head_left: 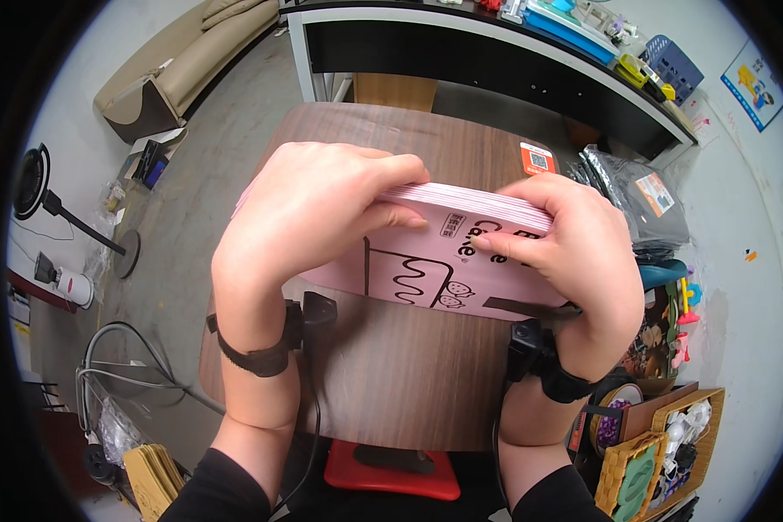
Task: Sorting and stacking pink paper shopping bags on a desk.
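Between my two hands stands a stack of flat pink printed paper pieces [418,252], with a black line drawing of cake and strawberries on its near face. Several thin layers show along its upper edge; whether they are bags or folded boxes I cannot tell. My left hand [313,200] grips the left part, thumb on the near face and fingers over the top edge. On the right end, my right hand [583,244] holds it the same way, thumb pressed on the print. The stack is tilted above the brown wooden table [391,374]. My fingers hide its far side.
Plastic-wrapped dark packages [626,196] lie by the table's right far side, near an orange-and-white card [538,159]. A woven basket [622,478] of small items stands low right. A red stool [391,474] is at the near edge. Cables hang from black straps on both wrists.
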`<act>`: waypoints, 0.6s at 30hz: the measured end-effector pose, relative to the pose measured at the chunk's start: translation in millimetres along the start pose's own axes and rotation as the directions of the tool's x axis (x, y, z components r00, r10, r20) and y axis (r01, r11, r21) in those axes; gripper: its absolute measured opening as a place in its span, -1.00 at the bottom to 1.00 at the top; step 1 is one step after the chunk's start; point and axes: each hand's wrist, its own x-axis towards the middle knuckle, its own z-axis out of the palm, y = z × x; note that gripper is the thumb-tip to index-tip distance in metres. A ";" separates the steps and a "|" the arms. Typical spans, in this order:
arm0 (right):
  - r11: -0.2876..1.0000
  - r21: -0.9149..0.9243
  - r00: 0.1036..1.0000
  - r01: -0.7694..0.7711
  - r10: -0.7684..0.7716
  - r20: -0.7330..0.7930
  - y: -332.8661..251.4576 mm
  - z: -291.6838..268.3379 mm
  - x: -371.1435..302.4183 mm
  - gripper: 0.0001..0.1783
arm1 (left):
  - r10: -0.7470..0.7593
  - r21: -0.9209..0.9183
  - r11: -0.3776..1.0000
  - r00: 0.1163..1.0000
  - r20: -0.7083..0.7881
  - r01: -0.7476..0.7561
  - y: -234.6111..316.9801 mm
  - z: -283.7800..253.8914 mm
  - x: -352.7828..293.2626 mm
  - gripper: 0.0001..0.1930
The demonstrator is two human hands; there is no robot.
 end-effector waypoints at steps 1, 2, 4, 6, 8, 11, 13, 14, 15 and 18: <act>1.000 0.001 1.000 -0.001 0.001 -0.001 19.9 -21.2 21.8 -0.48 | 0.001 0.005 1.000 1.000 -0.003 -0.001 1.4 0.1 0.7 -0.44; 1.000 0.002 1.000 -0.002 0.002 -0.003 15.7 -14.1 17.8 -0.48 | 0.002 0.009 1.000 1.000 -0.006 -0.002 1.0 0.0 0.3 -0.44; 1.000 0.016 1.000 0.004 -0.004 0.001 20.2 -3.8 19.3 -0.48 | -0.006 0.031 1.000 1.000 -0.007 0.006 -8.3 -2.3 -8.5 -0.44; 1.000 0.017 1.000 -0.005 0.005 0.004 27.1 -6.6 13.1 -0.49 | 0.000 0.037 0.999 1.000 -0.006 0.000 -15.0 -2.7 -15.4 -0.44; 1.000 0.022 1.000 -0.011 0.011 0.005 27.6 -9.3 18.7 -0.49 | 0.005 0.047 0.999 1.000 -0.006 -0.004 -5.9 -0.8 -11.4 -0.44; 0.999 0.030 1.000 -0.017 0.017 -0.002 27.6 -11.7 38.4 -0.49 | 0.013 0.067 0.998 1.000 -0.014 -0.012 3.2 -1.2 -3.1 -0.44; 0.999 0.035 1.000 -0.016 0.016 -0.007 25.6 -9.9 35.2 -0.49 | 0.014 0.081 0.997 1.000 -0.023 -0.012 5.6 -2.8 -8.6 -0.44; 0.999 0.037 1.000 -0.014 0.014 -0.008 24.3 -9.2 35.8 -0.49 | 0.012 0.088 0.996 1.000 -0.026 -0.010 2.2 -4.5 -9.4 -0.44; 0.999 0.040 1.000 -0.010 0.010 -0.009 22.1 -8.2 33.6 -0.50 | 0.009 0.095 0.995 1.000 -0.030 -0.006 -0.4 -6.2 -10.9 -0.44; 0.998 0.065 1.000 0.027 -0.026 -0.015 18.9 -9.2 35.3 -0.50 | -0.018 0.138 0.990 0.999 -0.052 0.025 5.7 -13.7 -14.9 -0.44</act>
